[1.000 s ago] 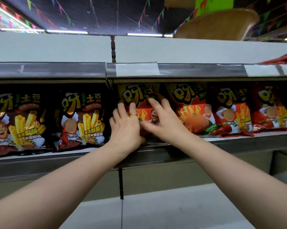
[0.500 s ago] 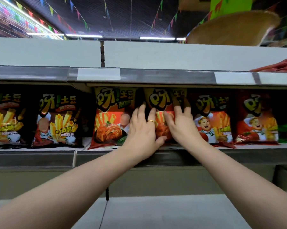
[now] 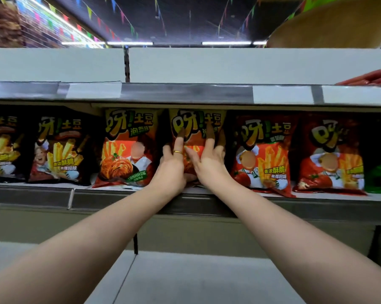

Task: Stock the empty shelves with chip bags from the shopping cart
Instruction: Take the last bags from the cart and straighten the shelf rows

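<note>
Centre of frame: both arms reach up to the middle shelf (image 3: 119, 195). Left hand (image 3: 170, 165) and right hand (image 3: 211, 163) lie side by side on the front of an orange chip bag (image 3: 196, 126), fingers straight and spread, pressing flat on it rather than gripping. There is a gold ring (image 3: 177, 152) on a left finger. The bag stands upright on the shelf, its top just under the upper shelf rail (image 3: 185, 93). A matching orange bag (image 3: 128, 148) stands just left of it, with dark bags (image 3: 60, 150) beyond. Red bags (image 3: 262, 152) stand to its right, and a green bag (image 3: 380, 172) is at the right edge. Blank white labels (image 3: 282, 94) sit on the upper rail. The lower shelf (image 3: 185, 279) is at the bottom of the frame.
</note>
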Available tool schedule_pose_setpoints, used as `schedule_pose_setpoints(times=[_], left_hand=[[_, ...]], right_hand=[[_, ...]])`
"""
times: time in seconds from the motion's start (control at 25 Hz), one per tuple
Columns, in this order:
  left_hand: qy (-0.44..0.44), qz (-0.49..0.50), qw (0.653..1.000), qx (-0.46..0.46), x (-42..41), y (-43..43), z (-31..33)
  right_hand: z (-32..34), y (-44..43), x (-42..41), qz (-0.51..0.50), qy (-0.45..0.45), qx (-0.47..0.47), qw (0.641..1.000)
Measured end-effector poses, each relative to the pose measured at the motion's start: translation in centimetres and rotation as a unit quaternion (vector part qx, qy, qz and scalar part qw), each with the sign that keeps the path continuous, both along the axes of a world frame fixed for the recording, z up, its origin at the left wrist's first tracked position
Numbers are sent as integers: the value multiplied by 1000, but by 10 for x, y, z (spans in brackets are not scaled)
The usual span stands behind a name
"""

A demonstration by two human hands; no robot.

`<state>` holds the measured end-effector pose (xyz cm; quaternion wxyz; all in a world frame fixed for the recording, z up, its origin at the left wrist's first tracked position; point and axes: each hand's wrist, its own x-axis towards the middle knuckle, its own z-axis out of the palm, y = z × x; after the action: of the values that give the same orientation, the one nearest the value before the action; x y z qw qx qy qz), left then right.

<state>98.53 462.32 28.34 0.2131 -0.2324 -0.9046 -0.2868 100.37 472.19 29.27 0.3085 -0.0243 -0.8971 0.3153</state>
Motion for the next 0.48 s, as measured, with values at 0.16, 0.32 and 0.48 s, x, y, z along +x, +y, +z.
schedule_pose_setpoints(times=[0.16,0.32,0.48], left_hand=[[-25,-2,1000,3,3,-2,6],[-18,-23,999,19,3,-10,7],[10,-12,1000,-5,-4,-10,3]], right_hand=[[0,10,4,6,4,21,1000],[-2,14,10,0,9,24,1000],[0,12,5,41,-22,-15,999]])
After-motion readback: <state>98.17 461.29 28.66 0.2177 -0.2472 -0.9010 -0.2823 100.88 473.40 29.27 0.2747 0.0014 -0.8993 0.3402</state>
